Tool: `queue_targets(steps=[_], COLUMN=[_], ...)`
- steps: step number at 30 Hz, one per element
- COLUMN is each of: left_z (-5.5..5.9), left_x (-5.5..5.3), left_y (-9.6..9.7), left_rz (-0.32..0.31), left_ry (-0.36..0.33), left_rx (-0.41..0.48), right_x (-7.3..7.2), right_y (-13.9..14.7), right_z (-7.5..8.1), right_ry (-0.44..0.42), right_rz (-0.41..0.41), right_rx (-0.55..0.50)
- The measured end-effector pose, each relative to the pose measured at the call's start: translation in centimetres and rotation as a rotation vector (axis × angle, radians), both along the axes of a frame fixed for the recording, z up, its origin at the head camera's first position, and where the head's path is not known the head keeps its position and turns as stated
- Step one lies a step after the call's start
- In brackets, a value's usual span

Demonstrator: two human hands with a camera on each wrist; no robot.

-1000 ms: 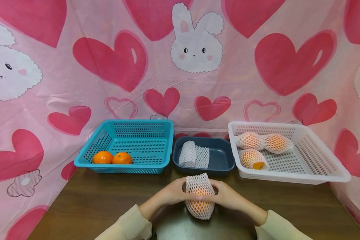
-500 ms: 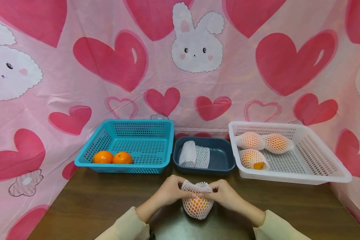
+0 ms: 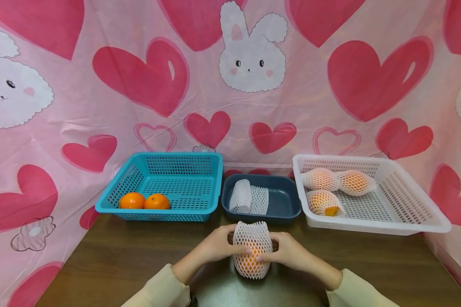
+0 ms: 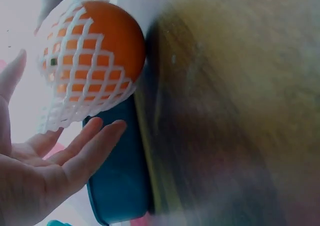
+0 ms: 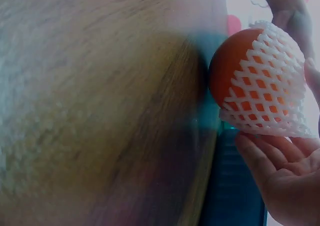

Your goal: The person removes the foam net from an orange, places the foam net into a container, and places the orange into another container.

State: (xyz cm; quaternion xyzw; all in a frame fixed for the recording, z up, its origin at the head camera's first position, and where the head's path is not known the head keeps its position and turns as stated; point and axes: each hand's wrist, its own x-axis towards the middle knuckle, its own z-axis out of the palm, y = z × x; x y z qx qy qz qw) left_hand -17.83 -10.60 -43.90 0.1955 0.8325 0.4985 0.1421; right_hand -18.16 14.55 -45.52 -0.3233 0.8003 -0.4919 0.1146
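Observation:
An orange [image 4: 120,31] stands on the table in a white foam net [image 3: 252,232] that rises past its top. Its lower part is bare in both wrist views. My left hand [image 3: 217,244] grips the net from the left, thumb on the near side. From the right, my right hand [image 3: 291,250] holds it likewise, its thumb low on the mesh. The fingers behind the fruit are hidden in the head view. In the left wrist view, left fingers [image 4: 92,143] lie beside the net's loose end; right fingers [image 5: 260,153] do so in the right wrist view.
A blue basket [image 3: 153,212] at the left holds two bare oranges [image 3: 145,201]. Behind my hands, a dark blue tray [image 3: 286,198] contains white foam nets [image 3: 241,197]. The white basket [image 3: 415,209] at right holds three netted oranges [image 3: 322,204]. A pink cloth [image 3: 199,98] hangs behind.
The net's upper end was bunched down half a second ago and now stands up wider above the orange. The thumbs have moved slightly apart. Baskets and tray stay put.

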Motion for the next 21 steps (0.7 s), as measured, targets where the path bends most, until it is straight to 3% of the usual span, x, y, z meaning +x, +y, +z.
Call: queue_targets(steps=[6,21], left_z=[0.04,0.47], left_x=[0.25,0.39], left_y=[-0.05,0.08], left_rz=[-0.026,0.058], left_ry=[0.006,0.032], left_rx=[-0.01,0.063], right_x=[0.15,-0.18], right_y=[-0.16,-0.53], right_z=[0.12,0.51], right_ry=[0.028,0.084], right_rz=[-0.051,-0.096], right_rx=[-0.004,-0.041])
